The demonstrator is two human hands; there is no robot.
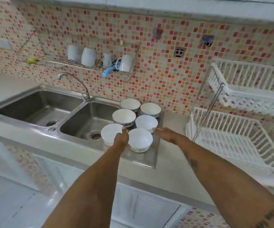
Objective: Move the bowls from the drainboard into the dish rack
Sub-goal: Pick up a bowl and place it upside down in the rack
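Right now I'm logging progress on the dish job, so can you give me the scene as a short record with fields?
bowls on drainboard: six bowls, upright, in two columns on the drainboard
bowls in rack: none visible
dish rack: white two-tier dish rack, right of the drainboard
left hand: left hand over the two nearest bowls, gripping nothing
right hand: right hand open, fingers by a plain white bowl
sink: double sink, left of the bowls
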